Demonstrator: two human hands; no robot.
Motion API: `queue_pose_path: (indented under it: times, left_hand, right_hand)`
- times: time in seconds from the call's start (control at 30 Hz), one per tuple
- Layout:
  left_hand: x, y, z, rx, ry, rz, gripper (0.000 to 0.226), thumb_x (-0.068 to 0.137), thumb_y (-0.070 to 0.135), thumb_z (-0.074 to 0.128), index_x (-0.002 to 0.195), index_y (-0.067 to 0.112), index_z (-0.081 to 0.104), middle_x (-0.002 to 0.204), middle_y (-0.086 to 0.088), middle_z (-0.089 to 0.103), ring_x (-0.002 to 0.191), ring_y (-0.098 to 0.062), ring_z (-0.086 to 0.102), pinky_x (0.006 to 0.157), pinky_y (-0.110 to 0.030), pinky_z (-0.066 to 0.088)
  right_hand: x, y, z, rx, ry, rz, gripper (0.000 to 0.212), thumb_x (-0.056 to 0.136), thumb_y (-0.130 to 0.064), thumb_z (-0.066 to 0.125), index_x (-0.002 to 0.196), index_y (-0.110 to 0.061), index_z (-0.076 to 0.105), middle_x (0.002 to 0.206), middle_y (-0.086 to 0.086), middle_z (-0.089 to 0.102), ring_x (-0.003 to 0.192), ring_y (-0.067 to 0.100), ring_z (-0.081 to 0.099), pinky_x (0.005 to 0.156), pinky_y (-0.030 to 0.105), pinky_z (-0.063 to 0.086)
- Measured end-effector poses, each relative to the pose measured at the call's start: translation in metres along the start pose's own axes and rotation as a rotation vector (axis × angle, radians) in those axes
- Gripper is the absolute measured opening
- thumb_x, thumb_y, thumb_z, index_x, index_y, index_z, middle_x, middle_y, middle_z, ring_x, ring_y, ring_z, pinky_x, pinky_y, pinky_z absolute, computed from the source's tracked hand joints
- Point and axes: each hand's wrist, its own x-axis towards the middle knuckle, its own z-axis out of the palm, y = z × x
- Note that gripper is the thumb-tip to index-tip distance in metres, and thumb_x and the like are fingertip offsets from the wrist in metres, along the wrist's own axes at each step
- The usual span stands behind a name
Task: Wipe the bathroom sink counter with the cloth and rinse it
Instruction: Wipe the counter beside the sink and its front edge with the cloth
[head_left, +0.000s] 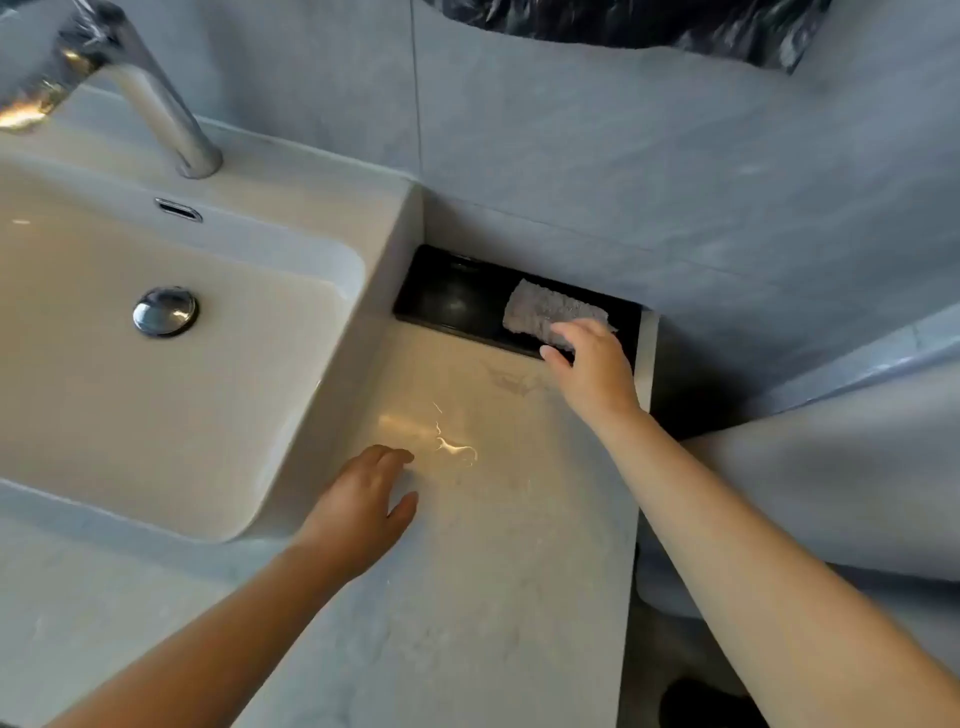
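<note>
A grey fuzzy cloth (548, 312) lies in a black tray (447, 296) at the back of the pale marble counter (483, 545), right of the white sink (156, 395). My right hand (592, 371) reaches over the tray's front edge, its fingers closing on the near end of the cloth. My left hand (363, 501) rests flat on the counter beside the sink's right rim, fingers apart, holding nothing. A wet glare patch shines just past its fingertips.
A chrome tap (156, 98) rises behind the basin, above an overflow slot and a chrome drain plug (165, 312). Grey tiled wall stands close behind. The counter ends at a straight right edge (636, 519); a dark bag shows at the top.
</note>
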Motion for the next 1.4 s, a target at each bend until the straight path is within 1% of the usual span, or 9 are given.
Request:
queue_pose_path:
  times: [0.23, 0.37, 0.47, 0.53, 0.8, 0.93, 1.1, 1.3, 1.4]
  left_hand:
    - [0.027, 0.002, 0.013, 0.074, 0.097, 0.014, 0.052, 0.084, 0.034, 0.064, 0.128, 0.008, 0.054, 0.128, -0.012, 0.055, 0.115, -0.031, 0.053, 0.095, -0.039, 0.045]
    - [0.034, 0.000, 0.015, 0.120, 0.035, -0.001, 0.066, 0.088, 0.043, 0.057, 0.143, 0.014, 0.037, 0.145, -0.008, 0.039, 0.131, -0.027, 0.038, 0.107, -0.037, 0.034]
    - [0.039, -0.003, 0.016, 0.180, -0.073, -0.014, 0.079, 0.084, 0.066, 0.026, 0.149, 0.020, 0.023, 0.152, -0.003, 0.027, 0.138, -0.024, 0.026, 0.113, -0.035, 0.024]
    - [0.039, -0.006, 0.018, 0.218, -0.089, -0.005, 0.087, 0.076, 0.069, 0.009, 0.149, 0.022, 0.021, 0.154, -0.001, 0.024, 0.140, -0.023, 0.022, 0.114, -0.036, 0.021]
    - [0.038, -0.013, 0.026, 0.258, -0.072, -0.007, 0.079, 0.084, 0.069, 0.019, 0.144, 0.019, 0.034, 0.149, -0.004, 0.035, 0.135, -0.030, 0.033, 0.107, -0.046, 0.030]
    - [0.037, -0.014, 0.029, 0.267, -0.083, -0.010, 0.085, 0.082, 0.072, 0.008, 0.147, 0.021, 0.027, 0.153, -0.004, 0.028, 0.139, -0.030, 0.027, 0.110, -0.047, 0.025]
    - [0.037, -0.012, 0.026, 0.252, -0.089, -0.016, 0.088, 0.077, 0.072, 0.009, 0.148, 0.022, 0.023, 0.155, -0.002, 0.022, 0.142, -0.029, 0.020, 0.112, -0.045, 0.020]
    - [0.037, -0.009, 0.026, 0.287, -0.104, -0.020, 0.094, 0.072, 0.074, 0.005, 0.150, 0.021, 0.017, 0.157, -0.003, 0.017, 0.143, -0.029, 0.016, 0.114, -0.046, 0.018]
    - [0.036, -0.009, 0.027, 0.313, -0.102, -0.013, 0.094, 0.073, 0.074, 0.007, 0.149, 0.020, 0.019, 0.156, -0.004, 0.020, 0.142, -0.030, 0.019, 0.112, -0.047, 0.020]
  right_hand:
    - [0.042, 0.013, 0.035, -0.148, -0.008, 0.010, 0.050, 0.090, -0.038, 0.061, 0.133, -0.014, 0.054, 0.136, 0.014, 0.048, 0.127, 0.032, 0.042, 0.100, 0.047, 0.042]
    - [0.047, 0.016, 0.045, -0.208, 0.097, 0.024, 0.046, 0.087, -0.046, 0.061, 0.123, -0.017, 0.062, 0.128, 0.012, 0.051, 0.120, 0.034, 0.045, 0.093, 0.051, 0.038]
    - [0.050, 0.012, 0.052, -0.199, 0.185, 0.076, 0.041, 0.086, -0.049, 0.061, 0.112, -0.018, 0.068, 0.121, 0.010, 0.053, 0.114, 0.032, 0.046, 0.091, 0.049, 0.036]
    - [0.052, 0.008, 0.057, -0.215, 0.214, 0.109, 0.039, 0.084, -0.050, 0.063, 0.106, -0.019, 0.069, 0.118, 0.009, 0.053, 0.113, 0.031, 0.046, 0.090, 0.048, 0.036]
    - [0.063, 0.012, 0.058, -0.222, 0.248, 0.077, 0.032, 0.083, -0.039, 0.068, 0.104, -0.015, 0.067, 0.111, 0.010, 0.054, 0.102, 0.032, 0.050, 0.078, 0.040, 0.044]
    - [0.070, 0.018, 0.047, -0.160, 0.237, 0.021, 0.029, 0.082, -0.033, 0.069, 0.105, -0.013, 0.068, 0.104, 0.008, 0.057, 0.094, 0.027, 0.055, 0.067, 0.030, 0.044]
    - [0.047, 0.015, 0.020, 0.041, 0.362, -0.022, 0.029, 0.081, -0.024, 0.070, 0.107, -0.012, 0.067, 0.105, 0.006, 0.059, 0.091, 0.020, 0.060, 0.070, 0.026, 0.046]
    - [-0.030, 0.017, -0.019, 0.222, 0.505, 0.021, 0.027, 0.083, -0.022, 0.071, 0.105, -0.007, 0.066, 0.104, 0.006, 0.058, 0.090, 0.011, 0.057, 0.077, 0.008, 0.040]
    - [-0.066, 0.022, -0.036, 0.273, 0.562, 0.084, 0.027, 0.083, -0.021, 0.071, 0.105, -0.006, 0.066, 0.104, 0.005, 0.059, 0.091, 0.009, 0.056, 0.079, 0.009, 0.043]
